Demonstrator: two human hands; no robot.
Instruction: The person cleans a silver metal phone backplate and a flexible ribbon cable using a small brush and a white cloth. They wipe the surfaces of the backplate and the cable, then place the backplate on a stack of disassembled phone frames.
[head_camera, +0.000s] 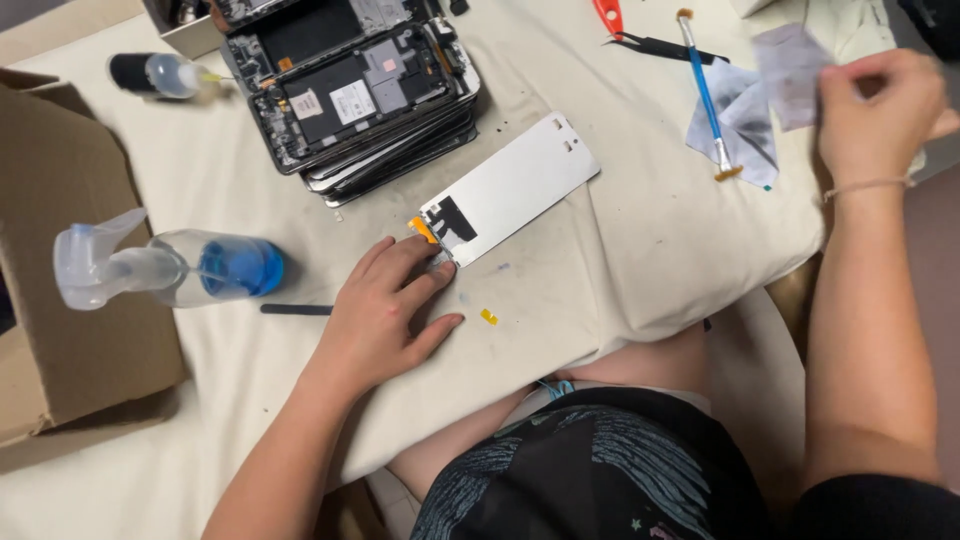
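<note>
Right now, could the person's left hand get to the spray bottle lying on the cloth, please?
Probably yes. The left hand rests flat by the white panel, and the spray bottle lies on its side just beyond it, with only a thin black tool on the cloth between them.

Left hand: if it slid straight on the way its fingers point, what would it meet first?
The left hand points up-right, fingertips already at the near end of the white screen panel with its orange tab. The panel comes first; the tissue lies well beyond.
</note>
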